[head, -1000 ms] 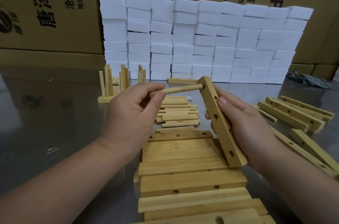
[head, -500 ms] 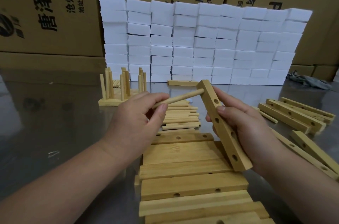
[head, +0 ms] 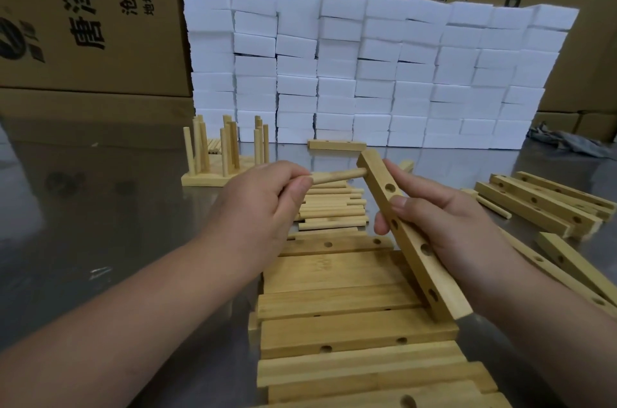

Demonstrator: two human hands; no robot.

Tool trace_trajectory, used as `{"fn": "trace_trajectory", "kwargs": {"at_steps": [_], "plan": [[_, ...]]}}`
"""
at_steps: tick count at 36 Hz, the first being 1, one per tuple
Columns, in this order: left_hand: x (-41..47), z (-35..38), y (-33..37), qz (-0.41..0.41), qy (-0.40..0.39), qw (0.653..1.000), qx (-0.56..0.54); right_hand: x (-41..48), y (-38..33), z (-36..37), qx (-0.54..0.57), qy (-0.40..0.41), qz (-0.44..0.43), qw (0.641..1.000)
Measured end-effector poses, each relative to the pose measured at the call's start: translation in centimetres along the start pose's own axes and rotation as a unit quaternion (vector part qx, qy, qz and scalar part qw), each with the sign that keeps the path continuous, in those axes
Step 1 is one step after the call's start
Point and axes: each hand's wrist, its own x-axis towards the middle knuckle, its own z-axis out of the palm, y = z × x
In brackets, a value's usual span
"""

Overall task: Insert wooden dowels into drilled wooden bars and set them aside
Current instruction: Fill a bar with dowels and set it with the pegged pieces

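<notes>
- Your left hand [head: 263, 207] pinched the dowel [head: 337, 176] between thumb and fingertips near its rear end. That left the front tip free to be steered.
- Your right hand [head: 444, 230] gripped the drilled bar [head: 414, 240] round its middle, thumb on the holed face. The bar was tilted, top end toward 12 o'clock, which brought the topmost hole up to the dowel.
- The dowel's tip sat at that top hole; how deep it had gone, I cannot tell.
- The holes lower down the bar's face were empty, so I judge this bar barely begun.
- Loose dowels [head: 334, 214] lay just beyond your hands at 12 o'clock, handy for the left.
- Finished bars [head: 217, 157] with upright dowels stood at 10 o'clock on the table [head: 83, 224], probably where this one would go.
- Spare bars [head: 541, 204] waited at 3 o'clock.
</notes>
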Motion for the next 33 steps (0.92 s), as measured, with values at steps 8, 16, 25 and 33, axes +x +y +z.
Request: {"fn": "trace_trajectory", "kwargs": {"at_steps": [8, 16, 25, 33], "plan": [[0.1, 0.3, 0.3, -0.108, -0.05, 0.99, -0.075, -0.4, -0.5, 0.0, -0.02, -0.013, -0.031, 0.999], [0.2, 0.4, 0.3, -0.183, -0.087, 0.959, -0.196, -0.3, -0.3, -0.3, -0.042, -0.019, -0.04, 0.998], [0.6, -0.1, -0.6, -0.241, 0.033, 0.944, -0.224, -0.2, 0.5, -0.1, -0.031, 0.0, -0.002, 1.0], [0.4, 0.2, -0.7, -0.177, 0.051, 0.973, -0.139, 0.1, 1.1, 0.4, -0.045, 0.016, -0.008, 0.999]]}}
